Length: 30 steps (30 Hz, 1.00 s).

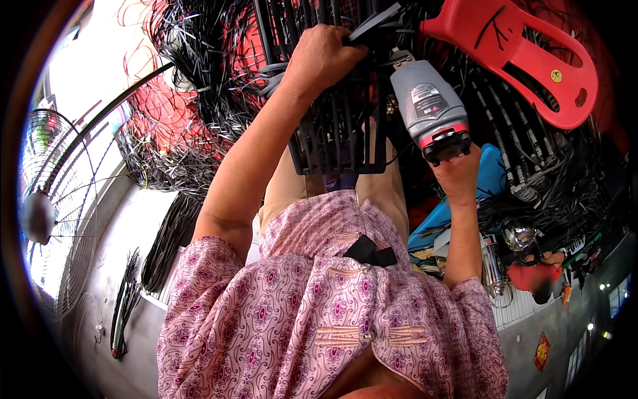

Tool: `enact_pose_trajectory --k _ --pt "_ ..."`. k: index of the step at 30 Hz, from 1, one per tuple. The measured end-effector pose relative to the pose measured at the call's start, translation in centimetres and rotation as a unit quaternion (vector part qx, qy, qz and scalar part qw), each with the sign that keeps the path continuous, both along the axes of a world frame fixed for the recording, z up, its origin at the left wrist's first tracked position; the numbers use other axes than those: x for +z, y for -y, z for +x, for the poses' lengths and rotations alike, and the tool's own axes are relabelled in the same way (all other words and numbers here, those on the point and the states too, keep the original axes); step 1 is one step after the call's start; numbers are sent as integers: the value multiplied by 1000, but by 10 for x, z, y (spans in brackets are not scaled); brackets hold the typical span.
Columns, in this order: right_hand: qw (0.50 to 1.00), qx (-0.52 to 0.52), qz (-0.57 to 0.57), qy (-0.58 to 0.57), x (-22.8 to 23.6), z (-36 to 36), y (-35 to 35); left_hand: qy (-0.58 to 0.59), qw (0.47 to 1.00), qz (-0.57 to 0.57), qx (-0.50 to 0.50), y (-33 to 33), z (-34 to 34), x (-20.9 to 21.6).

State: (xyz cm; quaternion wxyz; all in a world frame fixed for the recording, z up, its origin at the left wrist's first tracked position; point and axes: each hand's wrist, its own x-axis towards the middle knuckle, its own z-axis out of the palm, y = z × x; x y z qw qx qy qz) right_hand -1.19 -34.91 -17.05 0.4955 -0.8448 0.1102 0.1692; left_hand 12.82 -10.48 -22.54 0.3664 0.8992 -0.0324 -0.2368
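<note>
My left hand [325, 58] is closed at the top of a black slatted frame [342, 143], with a flat grey strip [375, 21] running out from under its fingers. The frame stands between my knees, its bars pointing away from me. My right hand [460, 174] is wrapped round the handle of a grey and red power tool [428, 100], whose body hides most of the fingers. The tool's narrow metal nose [401, 58] points toward the frame, just right of my left hand. Whether the nose touches the frame, I cannot tell.
A red plastic chair [495, 36] is at the upper right, near a blue plastic piece [488, 173]. Tangled black strips [199, 133] heap up on both sides. A standing fan [40, 216] is at the far left. Another person in red [531, 276] appears at the right.
</note>
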Motion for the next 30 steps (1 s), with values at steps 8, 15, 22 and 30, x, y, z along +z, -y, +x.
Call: enact_pose_trajectory --k 8,15,22,30 --pt "999 31 -8 22 -8 4 8 -11 1000 -9 2 -2 0 0" --pt "996 -80 -19 40 -1 12 32 -14 1000 -6 6 -1 0 -1" --pt "995 80 -28 60 16 31 47 -24 1000 5 -1 -3 2 3" --pt "983 167 -52 54 12 53 14 -2 1000 -5 12 -3 1 4"
